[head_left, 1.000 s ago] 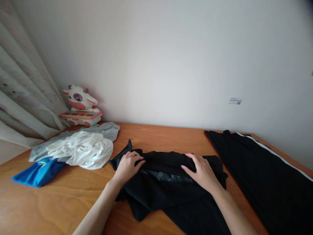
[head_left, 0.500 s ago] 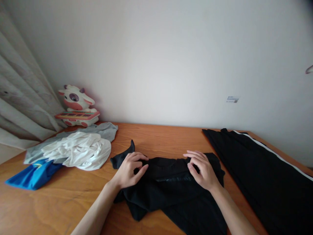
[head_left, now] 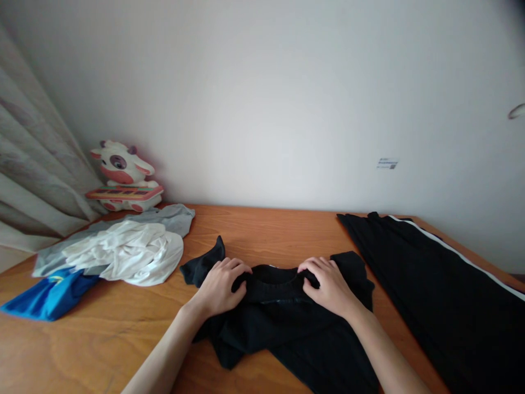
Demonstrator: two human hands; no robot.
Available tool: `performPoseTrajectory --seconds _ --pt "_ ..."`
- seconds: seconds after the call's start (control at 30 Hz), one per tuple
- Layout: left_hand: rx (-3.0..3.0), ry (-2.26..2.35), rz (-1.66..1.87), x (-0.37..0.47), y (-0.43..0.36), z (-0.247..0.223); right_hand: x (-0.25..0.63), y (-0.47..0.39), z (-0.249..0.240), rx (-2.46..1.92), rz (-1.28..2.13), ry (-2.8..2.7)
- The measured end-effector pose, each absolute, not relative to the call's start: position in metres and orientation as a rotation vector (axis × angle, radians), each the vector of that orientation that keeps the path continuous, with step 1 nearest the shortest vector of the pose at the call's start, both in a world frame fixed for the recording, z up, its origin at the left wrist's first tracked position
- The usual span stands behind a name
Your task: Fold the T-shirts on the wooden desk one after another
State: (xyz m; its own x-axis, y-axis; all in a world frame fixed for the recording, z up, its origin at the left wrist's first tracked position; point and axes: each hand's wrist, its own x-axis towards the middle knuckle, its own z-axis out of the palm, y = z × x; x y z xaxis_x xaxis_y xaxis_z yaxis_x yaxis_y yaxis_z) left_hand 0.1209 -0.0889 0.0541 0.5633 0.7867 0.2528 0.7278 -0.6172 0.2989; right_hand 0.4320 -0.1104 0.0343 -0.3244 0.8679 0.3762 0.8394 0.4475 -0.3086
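A black shirt (head_left: 283,323) lies crumpled on the wooden table in front of me, its round neckline facing the wall and a faint shiny print below it. My left hand (head_left: 225,284) is closed on the fabric at the left side of the neckline. At the right side of the neckline, the fingers of my right hand (head_left: 326,284) are curled round the cloth. One sleeve end sticks up beyond my left hand, and the other spreads out past my right hand.
White clothing (head_left: 127,251), a grey garment (head_left: 180,219) and a blue garment (head_left: 53,295) are heaped on the left. Behind them stands a cow-shaped toy keyboard (head_left: 125,183) near a curtain (head_left: 36,153). Black trousers with a white stripe (head_left: 430,284) lie along the right of the table (head_left: 262,230).
My right hand has moved left and closed on the neckline. My left hand has also closed on the cloth. The neckline now gapes wider, and the view has shifted slightly.
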Motion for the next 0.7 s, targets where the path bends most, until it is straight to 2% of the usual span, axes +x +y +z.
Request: performPoseTrajectory --seconds 0.2,0.4,0.57,0.7 --pt "2.693 1.311 0.740 0.119 -0.089 0.048 0.433 -0.108 0.024 -1.357 -0.060 -2.126" --pt "2.767 1.290 1.317 0.110 -0.092 0.051 0.432 -0.110 0.032 -1.176 -0.404 -1.887" --pt "2.903 0.999 1.095 0.108 -0.102 0.062 0.429 -0.113 0.036 -1.021 -0.518 -1.817" --pt "2.768 1.156 0.906 0.113 -0.098 0.060 0.426 -0.117 0.039 -0.999 -0.518 -1.865"
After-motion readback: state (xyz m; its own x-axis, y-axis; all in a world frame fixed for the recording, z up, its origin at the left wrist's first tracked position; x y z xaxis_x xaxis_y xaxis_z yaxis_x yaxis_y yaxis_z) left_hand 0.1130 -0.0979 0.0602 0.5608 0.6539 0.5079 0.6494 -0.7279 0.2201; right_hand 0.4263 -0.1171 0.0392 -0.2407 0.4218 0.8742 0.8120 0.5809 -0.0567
